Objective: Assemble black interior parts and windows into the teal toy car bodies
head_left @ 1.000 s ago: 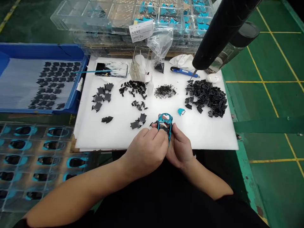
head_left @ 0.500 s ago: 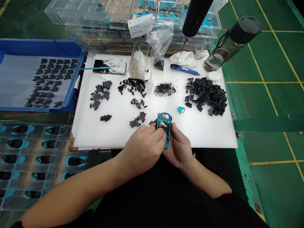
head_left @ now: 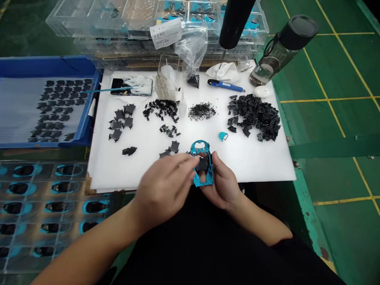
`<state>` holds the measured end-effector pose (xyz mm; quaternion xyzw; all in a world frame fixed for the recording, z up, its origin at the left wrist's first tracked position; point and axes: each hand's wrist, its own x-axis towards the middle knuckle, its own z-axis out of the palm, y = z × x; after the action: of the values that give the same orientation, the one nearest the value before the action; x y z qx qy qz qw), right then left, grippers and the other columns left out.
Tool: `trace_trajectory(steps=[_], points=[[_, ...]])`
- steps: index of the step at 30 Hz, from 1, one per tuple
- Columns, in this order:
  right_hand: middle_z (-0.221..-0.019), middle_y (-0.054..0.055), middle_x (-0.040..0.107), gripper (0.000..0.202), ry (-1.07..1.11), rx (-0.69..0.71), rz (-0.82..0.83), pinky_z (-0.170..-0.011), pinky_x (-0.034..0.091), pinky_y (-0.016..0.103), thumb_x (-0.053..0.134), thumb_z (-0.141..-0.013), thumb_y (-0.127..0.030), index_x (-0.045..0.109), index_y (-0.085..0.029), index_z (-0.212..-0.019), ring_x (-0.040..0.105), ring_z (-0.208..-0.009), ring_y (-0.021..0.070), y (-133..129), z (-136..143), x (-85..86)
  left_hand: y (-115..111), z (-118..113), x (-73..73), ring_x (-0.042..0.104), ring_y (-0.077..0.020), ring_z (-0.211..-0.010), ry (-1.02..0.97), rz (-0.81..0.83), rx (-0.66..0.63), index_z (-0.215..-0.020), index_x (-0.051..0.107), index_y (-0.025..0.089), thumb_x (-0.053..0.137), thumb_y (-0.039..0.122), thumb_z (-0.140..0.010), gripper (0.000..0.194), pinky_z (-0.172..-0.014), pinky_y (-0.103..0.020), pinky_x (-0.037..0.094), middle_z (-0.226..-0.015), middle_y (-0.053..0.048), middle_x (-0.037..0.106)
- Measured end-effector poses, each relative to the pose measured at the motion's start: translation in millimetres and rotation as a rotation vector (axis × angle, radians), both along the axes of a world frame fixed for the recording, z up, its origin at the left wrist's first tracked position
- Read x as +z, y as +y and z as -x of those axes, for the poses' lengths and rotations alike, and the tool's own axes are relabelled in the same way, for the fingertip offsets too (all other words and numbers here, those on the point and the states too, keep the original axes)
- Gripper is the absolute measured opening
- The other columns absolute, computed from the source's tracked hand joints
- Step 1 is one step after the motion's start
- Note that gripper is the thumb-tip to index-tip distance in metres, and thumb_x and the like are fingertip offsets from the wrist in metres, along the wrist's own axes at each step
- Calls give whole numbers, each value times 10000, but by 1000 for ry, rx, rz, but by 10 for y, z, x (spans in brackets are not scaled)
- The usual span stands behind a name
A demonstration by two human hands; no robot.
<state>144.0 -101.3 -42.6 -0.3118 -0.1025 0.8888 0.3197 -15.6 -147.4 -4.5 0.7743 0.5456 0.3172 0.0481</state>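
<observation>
My right hand (head_left: pixel 224 184) is closed around the right side of a turquoise plastic housing (head_left: pixel 203 143), which has a rounded opening at its top. Inside the housing sits a flat black part (head_left: pixel 202 164). At the housing's left edge is my left hand (head_left: pixel 163 188), slightly blurred, with its fingers stretched out and nothing visible in them. Beyond that hand lie a few dark plastic flaps (head_left: pixel 174 146), partly hidden by it. A small turquoise piece (head_left: pixel 222 136) lies on the white board, farther off to the right.
On the white board (head_left: pixel 255 166) are black part piles (head_left: pixel 255 116), tiny dark pins (head_left: pixel 202 111), a blue cutter (head_left: pixel 226 85) and a tilted bottle (head_left: pixel 282 49). A black screwdriver (head_left: pixel 237 23) hangs above. Clear trays (head_left: pixel 97 43) stand behind; a blue bin (head_left: pixel 83 130) is left.
My left hand has drawn back to the left and its fingers have straightened, uncovering the black part in the housing. My right hand keeps its hold. The view has shifted slightly.
</observation>
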Motion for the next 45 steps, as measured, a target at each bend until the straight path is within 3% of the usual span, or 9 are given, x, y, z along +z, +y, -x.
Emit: trace_trajectory(steps=[2,4,7,10,13,20,28,34,45], points=[[-1020,85,764,396,32,37,-20,-686,562,248,546,-971,-514,720,-165,-1042,717,-844,166,-13,-2,2,56,141,30,637,-238,-1160,-227,160,84,-1371,543,173,600,203,-929,447,-938,-358,552,-1315,-137,635],[-1001,89,764,402,43,83,-25,-648,559,242,578,-953,-525,706,-159,-1058,731,-828,177,-32,5,17,128,244,3,645,-253,-1174,-487,411,44,-1432,506,206,606,301,-940,511,-911,-349,574,-1382,-141,607],[-946,73,761,374,27,119,-10,-651,577,253,601,-947,-508,694,-165,-1065,746,-804,188,-58,21,59,197,300,-116,714,-251,-1027,-823,731,-41,-1355,603,204,627,411,-926,477,-808,-326,607,-1246,-138,701],[-935,77,754,396,15,153,-31,-705,589,272,587,-954,-513,689,-155,-1089,742,-789,182,-76,5,99,180,297,-251,727,-220,-932,-988,780,33,-1269,670,213,674,416,-895,425,-771,-299,608,-1116,-111,747],[-870,48,740,351,13,159,-116,-822,578,316,669,-910,-471,676,-170,-1092,733,-814,182,-104,-52,103,121,308,-347,713,-236,-1042,-1068,731,121,-1256,679,212,703,404,-875,427,-886,-329,596,-1154,-116,740],[-987,60,743,333,-221,265,-486,-885,531,389,616,-937,-270,605,-206,-1264,693,-891,200,-161,-123,50,37,343,-401,697,-288,-1122,-1053,748,185,-1253,686,197,737,438,-835,485,-990,-418,562,-1190,-142,735],[-974,47,745,320,-399,277,-639,-829,519,365,550,-962,-233,646,-237,-1267,674,-854,212,-180,-107,74,4,357,-406,718,-269,-1055,-1009,727,185,-1258,687,196,728,419,-844,472,-992,-418,562,-1138,-131,754],[-914,35,754,277,-375,254,-605,-810,532,359,559,-950,-221,667,-229,-1205,684,-821,207,-199,-86,53,-28,332,-381,725,-267,-1043,-958,675,206,-1240,702,211,732,418,-842,449,-985,-406,570,-1152,-107,754],[-796,25,758,182,-258,222,-296,-737,588,318,606,-897,-253,677,-194,-1054,745,-750,189,-211,-8,40,-59,195,-155,737,-228,-1017,-712,549,289,-1231,708,205,710,383,-874,399,-922,-310,602,-1114,-57,772]])
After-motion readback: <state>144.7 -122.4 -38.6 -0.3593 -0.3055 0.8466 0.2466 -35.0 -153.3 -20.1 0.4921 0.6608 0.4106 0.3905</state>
